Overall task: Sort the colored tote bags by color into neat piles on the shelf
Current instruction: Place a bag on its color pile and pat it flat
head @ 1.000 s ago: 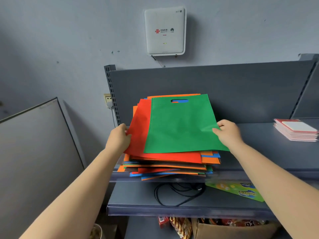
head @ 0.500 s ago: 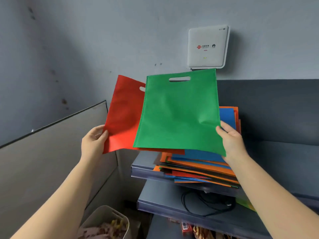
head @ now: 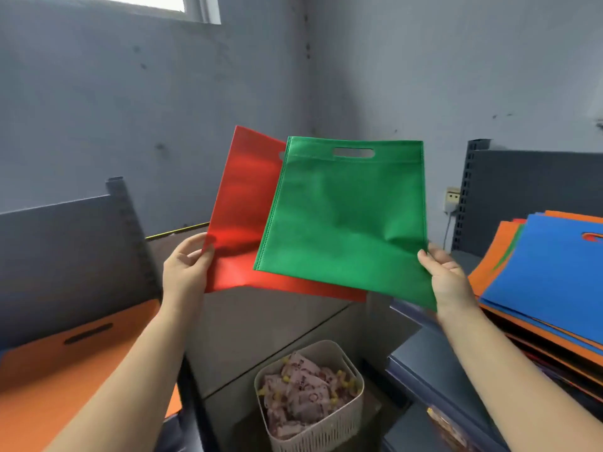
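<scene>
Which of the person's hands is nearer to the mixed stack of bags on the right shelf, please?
The right hand, gripping the green bag, is just beside the mixed stack. The left hand, holding the red bag, is far across.

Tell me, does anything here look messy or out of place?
Yes: the stack of bags on the right shelf is fanned out, with orange, green and blue edges askew and colors still mixed. Nothing looks spilled or torn.

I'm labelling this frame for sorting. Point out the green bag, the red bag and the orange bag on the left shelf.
green bag point(head: 342, 223), head view, middle of its front face.
red bag point(head: 241, 203), head view, its exposed left half.
orange bag point(head: 58, 380), head view, flat face below the handle slot.
</scene>
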`<state>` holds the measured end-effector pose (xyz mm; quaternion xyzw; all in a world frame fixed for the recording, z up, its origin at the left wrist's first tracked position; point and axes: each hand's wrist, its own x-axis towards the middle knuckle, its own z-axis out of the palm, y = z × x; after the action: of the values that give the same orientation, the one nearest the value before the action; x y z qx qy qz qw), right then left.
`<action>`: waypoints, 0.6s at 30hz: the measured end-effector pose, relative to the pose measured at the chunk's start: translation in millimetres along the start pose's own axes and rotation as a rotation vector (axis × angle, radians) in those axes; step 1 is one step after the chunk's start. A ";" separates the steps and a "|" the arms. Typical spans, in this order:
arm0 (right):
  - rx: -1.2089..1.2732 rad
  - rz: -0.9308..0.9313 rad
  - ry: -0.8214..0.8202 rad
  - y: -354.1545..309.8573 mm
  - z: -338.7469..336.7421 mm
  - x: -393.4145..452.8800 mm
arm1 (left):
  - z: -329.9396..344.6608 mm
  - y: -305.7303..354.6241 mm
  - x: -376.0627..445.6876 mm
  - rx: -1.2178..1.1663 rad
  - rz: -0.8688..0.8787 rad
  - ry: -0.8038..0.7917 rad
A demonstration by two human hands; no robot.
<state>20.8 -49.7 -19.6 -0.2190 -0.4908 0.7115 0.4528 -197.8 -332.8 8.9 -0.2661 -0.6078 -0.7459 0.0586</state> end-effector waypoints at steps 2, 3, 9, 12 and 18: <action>0.049 0.070 -0.123 10.4 25.7 -15.9 | -34.1 12.9 -23.1 0.015 0.014 0.073; 0.067 0.106 -0.179 15.3 39.0 -24.2 | -49.5 20.3 -34.8 0.030 0.017 0.114; 0.145 0.275 -0.441 39.5 118.6 -84.4 | -144.2 62.8 -99.2 0.142 0.006 0.330; 0.183 0.323 -0.526 48.2 156.3 -113.0 | -189.4 81.5 -126.5 0.178 0.003 0.440; 0.278 0.449 -0.668 70.0 226.7 -172.6 | -274.8 105.8 -171.8 0.224 0.001 0.616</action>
<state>-95.4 -318.9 -9.5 -0.0149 -0.4498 0.8838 0.1278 -97.6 -658.0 -11.7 -0.0200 -0.6395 -0.7199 0.2691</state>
